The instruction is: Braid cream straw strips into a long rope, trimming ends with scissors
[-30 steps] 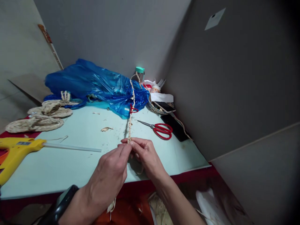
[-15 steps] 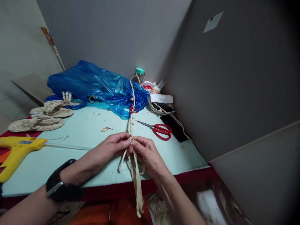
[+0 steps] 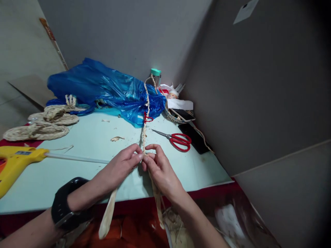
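Observation:
A thin pale braid of dried plant fibre point(image 3: 144, 136) runs toward me from the blue bag, with a red tie point(image 3: 147, 118) around it. My left hand point(image 3: 128, 157) pinches the braid's near end between thumb and fingers. Against it, my right hand point(image 3: 157, 165) grips the same end, its index finger raised and bent. One loose flat strand point(image 3: 108, 215) hangs below my left wrist, and other strands point(image 3: 157, 199) hang under my right hand. The fingertips hide where the strands cross.
Red-handled scissors point(image 3: 179, 141) lie right of the braid, beside a black phone point(image 3: 195, 137). A yellow glue gun point(image 3: 20, 162) rests at left, below woven sandals point(image 3: 36, 131). Behind are a blue plastic bag point(image 3: 98, 82), a basket point(image 3: 176, 117) and a green-lidded jar point(image 3: 155, 73).
The loose strands hung together between my hands; now one has swung left under my left wrist and the others hang to the right. My right index finger has lifted. The view has shifted slightly.

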A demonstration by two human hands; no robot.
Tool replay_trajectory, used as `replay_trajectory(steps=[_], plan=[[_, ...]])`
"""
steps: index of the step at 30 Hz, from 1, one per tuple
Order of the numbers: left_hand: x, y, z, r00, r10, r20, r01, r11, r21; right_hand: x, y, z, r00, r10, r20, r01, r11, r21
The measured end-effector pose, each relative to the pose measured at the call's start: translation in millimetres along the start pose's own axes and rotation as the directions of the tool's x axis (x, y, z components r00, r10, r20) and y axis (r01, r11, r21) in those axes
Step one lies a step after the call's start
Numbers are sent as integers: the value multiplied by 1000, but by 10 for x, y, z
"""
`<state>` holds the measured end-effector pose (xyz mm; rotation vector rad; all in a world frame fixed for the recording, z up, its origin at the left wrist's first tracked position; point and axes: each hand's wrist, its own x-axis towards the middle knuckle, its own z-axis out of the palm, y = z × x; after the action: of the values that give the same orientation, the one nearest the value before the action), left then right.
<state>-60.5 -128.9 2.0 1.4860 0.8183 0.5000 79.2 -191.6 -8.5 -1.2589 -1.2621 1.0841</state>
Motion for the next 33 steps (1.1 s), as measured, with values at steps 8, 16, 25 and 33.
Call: replay_trajectory(steps=[8, 16, 25, 33], plan=[[25, 18, -18, 999, 32, -8, -32, 999, 29, -45, -88, -55, 992, -91, 85, 113, 940, -322], [26, 17, -14, 999, 27, -31, -19, 976, 215, -117, -145, -71, 997, -44, 68, 79, 668, -740], [-7, 90, 36, 991, 70, -110, -29, 942, 336, -350, -68, 157, 882, -471, -22, 144, 313, -939], [-31, -40, -11, 988, -157, -3, 155, 978, -142, -359, 122, 464, 733, -679, 34, 215, 184, -959]])
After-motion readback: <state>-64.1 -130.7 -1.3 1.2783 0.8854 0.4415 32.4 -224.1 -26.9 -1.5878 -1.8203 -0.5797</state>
